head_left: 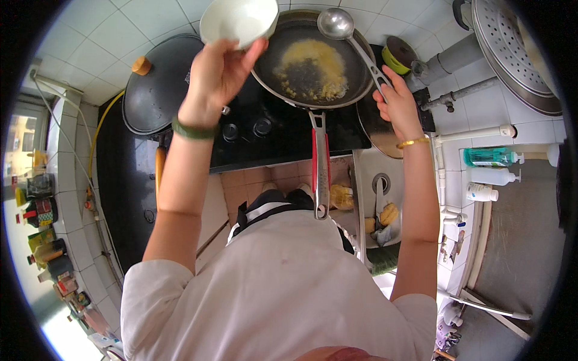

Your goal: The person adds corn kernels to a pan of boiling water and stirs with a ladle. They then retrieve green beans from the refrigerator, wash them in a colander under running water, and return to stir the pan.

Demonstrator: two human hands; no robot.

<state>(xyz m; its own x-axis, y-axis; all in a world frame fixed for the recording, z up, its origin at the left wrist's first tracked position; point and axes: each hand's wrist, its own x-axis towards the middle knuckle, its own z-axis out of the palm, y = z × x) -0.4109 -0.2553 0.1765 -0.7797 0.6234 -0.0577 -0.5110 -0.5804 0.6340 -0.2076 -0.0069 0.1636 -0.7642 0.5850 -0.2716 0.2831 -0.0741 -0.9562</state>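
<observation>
My left hand (223, 67) grips the lower rim of a white bowl (239, 20), tilted up beside the frying pan's far left edge. The part of the bowl's inside that I can see is bare white. In my right hand (397, 101) is the handle of a metal ladle (336, 23), its round cup over the pan's far right rim. Between my hands sits a dark frying pan (280, 85) on the black stove. Yellowish bits, perhaps minced garlic, sizzle in oil (316, 56) inside it. The pan's steel and red handle (320, 167) points towards me.
A lidded black wok (158, 90) stands left, its wooden handle (160, 167) pointing my way. Right are a small green pot (397, 56), a glass lid (384, 131) and a sink (393, 176) holding yellow sponges (388, 213). Bottles (487, 157) line a ledge. A perforated steamer (519, 49) hangs upper right.
</observation>
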